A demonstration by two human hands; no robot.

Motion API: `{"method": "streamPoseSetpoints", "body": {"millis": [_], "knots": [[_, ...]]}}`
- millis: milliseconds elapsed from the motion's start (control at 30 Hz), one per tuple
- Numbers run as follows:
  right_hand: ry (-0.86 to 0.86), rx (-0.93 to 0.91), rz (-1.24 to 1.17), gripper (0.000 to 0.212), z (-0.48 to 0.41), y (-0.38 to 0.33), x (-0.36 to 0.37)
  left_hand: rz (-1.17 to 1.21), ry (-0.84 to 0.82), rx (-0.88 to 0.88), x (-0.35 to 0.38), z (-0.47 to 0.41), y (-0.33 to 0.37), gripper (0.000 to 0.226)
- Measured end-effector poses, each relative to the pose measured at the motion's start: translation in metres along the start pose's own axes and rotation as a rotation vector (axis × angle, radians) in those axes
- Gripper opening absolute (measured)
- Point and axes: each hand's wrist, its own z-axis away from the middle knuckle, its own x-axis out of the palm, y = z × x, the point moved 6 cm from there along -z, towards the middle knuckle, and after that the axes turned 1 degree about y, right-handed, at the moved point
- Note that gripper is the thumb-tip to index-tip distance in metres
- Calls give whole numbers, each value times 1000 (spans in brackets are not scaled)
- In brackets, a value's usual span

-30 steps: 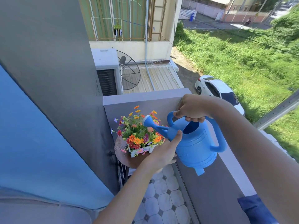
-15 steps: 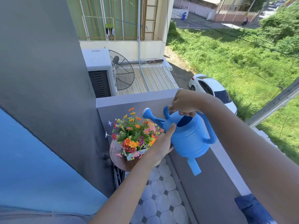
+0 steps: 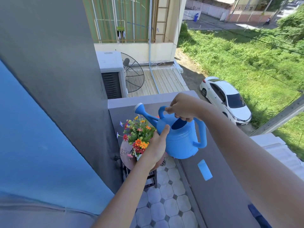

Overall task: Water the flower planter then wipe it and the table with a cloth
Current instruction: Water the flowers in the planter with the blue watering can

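From the head camera, both bare forearms reach forward over a balcony. The right arm comes in from the lower right, wrist bent down, and the right hand [image 3: 182,107] is curled tight around the top handle of a blue plastic watering can [image 3: 179,137], fingers wrapped under the handle above the can's open mouth. The can hangs in the air, roughly upright, its long spout and rose head [image 3: 139,108] pointing up and left, above the flowers.

The left arm rises from the bottom centre. The left hand [image 3: 156,148] is half open, the palm cupped against the left side of the can's body and the thumb [image 3: 165,130] stretched up along the wall near the mouth; its other fingers are hidden behind the hand, so how far they bend cannot be told.

Just behind the left hand, a small white planter of orange, red and purple flowers [image 3: 138,134] stands on a round brown table [image 3: 125,153] in the corner by the grey balcony wall [image 3: 222,186]. Pale octagonal floor tiles [image 3: 164,203] lie below. A dark blue cloth [image 3: 258,216] lies on the wall's ledge at lower right.
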Motion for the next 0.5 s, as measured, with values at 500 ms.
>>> {"method": "streamPoseSetpoints", "body": {"millis": [500], "knots": [[293, 168, -488, 24, 64, 152, -15, -305, -156, -19, 95, -30, -28, 69]]}}
